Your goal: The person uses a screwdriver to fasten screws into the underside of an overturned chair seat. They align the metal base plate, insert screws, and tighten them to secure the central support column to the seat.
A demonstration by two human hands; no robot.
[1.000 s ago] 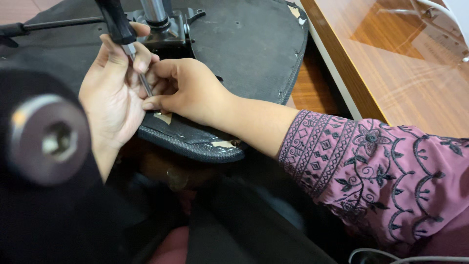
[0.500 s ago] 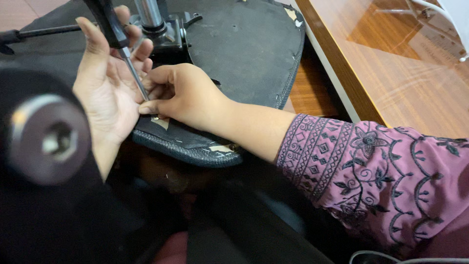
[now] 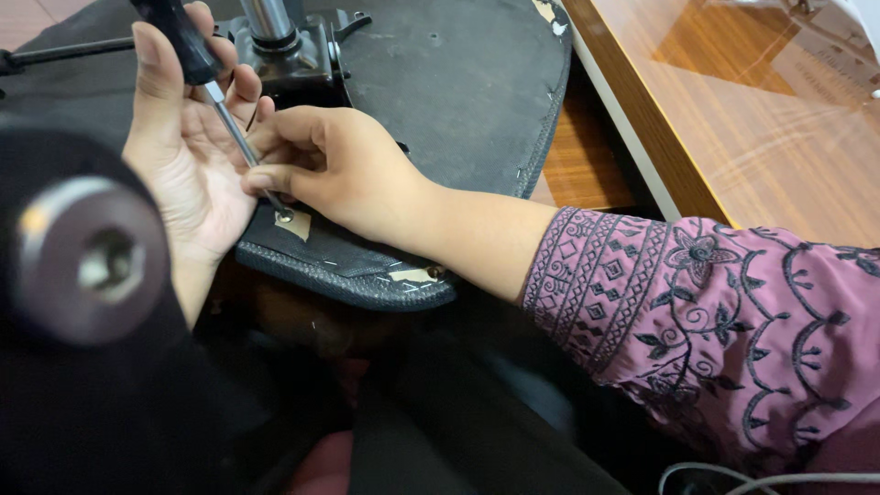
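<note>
**Screwdriver tip seated at the edge of the upturned seat**

At the far left we see a blurred round metal hub with a dark hole (image 3: pixel 92 261), close to the camera and hiding whatever lies behind it. Just right of it our left hand (image 3: pixel 188 170) stands open and upright, palm turned toward the tool, with the fingers resting against the black handle of a slim screwdriver with a bright steel shaft (image 3: pixel 229 124). We cannot tell whether that hand truly clasps the handle or only steadies it.

The shaft slants down and to the right from the handle. Our right hand (image 3: pixel 344 170), in a mauve sleeve with dark embroidery (image 3: pixel 706 321), pinches the lower shaft between thumb and fingertips, a narrow closed hold. Directly below that pinch the tip meets a small screw head (image 3: pixel 286 216) on a tan patch (image 3: pixel 295 225) of the black padded seat underside with a stitched rim (image 3: pixel 458 101).

Above the grip, a black metal bracket around a steel column (image 3: pixel 284 46) rises from the seat. Well to the right of both hands runs a glossy brown wooden tabletop (image 3: pixel 752 119).
</note>
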